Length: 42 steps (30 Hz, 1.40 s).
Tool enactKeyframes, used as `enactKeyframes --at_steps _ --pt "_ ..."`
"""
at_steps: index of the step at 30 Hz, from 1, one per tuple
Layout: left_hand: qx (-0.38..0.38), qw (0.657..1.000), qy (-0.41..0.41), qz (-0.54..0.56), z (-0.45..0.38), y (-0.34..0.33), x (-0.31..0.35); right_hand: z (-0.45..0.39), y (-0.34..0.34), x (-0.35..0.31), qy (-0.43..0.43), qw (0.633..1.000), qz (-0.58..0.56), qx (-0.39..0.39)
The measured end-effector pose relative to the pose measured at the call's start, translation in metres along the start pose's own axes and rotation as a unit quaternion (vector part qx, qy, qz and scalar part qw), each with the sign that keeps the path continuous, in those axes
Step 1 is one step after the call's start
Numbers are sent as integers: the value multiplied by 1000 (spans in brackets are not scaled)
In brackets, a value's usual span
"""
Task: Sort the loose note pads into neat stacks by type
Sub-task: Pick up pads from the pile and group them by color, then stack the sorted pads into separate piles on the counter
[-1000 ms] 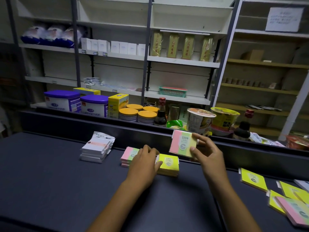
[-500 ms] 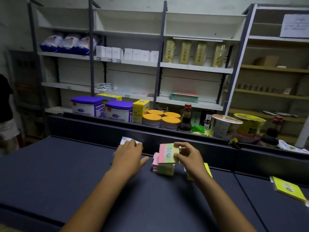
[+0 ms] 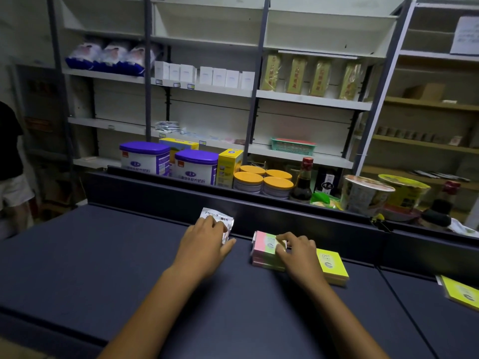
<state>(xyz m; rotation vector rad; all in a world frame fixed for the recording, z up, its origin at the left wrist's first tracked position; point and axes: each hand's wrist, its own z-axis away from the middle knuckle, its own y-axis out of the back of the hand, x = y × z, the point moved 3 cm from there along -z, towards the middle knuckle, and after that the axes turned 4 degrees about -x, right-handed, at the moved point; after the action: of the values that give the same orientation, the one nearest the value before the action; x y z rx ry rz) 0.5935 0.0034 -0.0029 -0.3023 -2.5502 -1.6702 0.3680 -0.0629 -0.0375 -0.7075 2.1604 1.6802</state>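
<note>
Right hand (image 3: 298, 252) lies on top of the pink/green pad stack (image 3: 264, 251), fingers curled over the top pad's near-right edge, gripping it. Left hand (image 3: 204, 242) rests on the white pad stack (image 3: 220, 222), fingers bent over its top, thumb out to the right; whether it grips or just presses, can't tell.

Pink/green stack: a few pads deep, long axis running from near-left to far-right approx, roughly along the desk's back wall; top pad has a pink strip at left and green at right w/ a printed logo. Edges nearly flush, top pad a bit skewed. Just right of it, partly under the right wrist, a yellow pad stack (image 3: 333, 268), label "2207" facing up, same heading. White stack sits left of both, close to the back wall, wrapper glossy w/ small print and an orange patch. One loose yellow pad (image 3: 461, 294) lies well apart at the far right, tilted.

Desk (image 3: 77, 268): dark blue-grey, matte, w/ a raised back wall (image 3: 311, 224) and a seam on the right. Behind it: purple-lidded tins (image 3: 195, 167), yellow box (image 3: 229, 167), orange-lidded tubs (image 3: 263, 182), sauce bottle (image 3: 303, 181), noodle cups (image 3: 365, 194). White metal shelves (image 3: 311, 99) carry white boxes and tan packets. Room dim. A person (image 3: 10, 164) in dark top, light shorts stands at far left.
</note>
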Motion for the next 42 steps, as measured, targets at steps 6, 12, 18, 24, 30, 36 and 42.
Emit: enactKeyframes --at_steps 6,12,18,24,30,36,42 --pt "-11 999 -21 39 -4 -6 21 0 10 5 52 998 -2 -33" --pt "-33 997 -62 44 -10 -11 69 24 54 40 96 993 58 -43" --pt "-34 990 -121 56 -12 -13 154 65 128 100 47 986 160 15" --pt "-48 981 -176 66 9 -20 263 126 201 174 -15 978 208 21" --pt "-66 967 -229 95 47 -29 379 202 276 248 -82 970 224 41" --pt "-84 951 -267 130 83 -41 477 265 332 309 -127 965 223 46" --pt "-99 942 -286 145 88 -54 537 284 370 351 -163 962 212 59"
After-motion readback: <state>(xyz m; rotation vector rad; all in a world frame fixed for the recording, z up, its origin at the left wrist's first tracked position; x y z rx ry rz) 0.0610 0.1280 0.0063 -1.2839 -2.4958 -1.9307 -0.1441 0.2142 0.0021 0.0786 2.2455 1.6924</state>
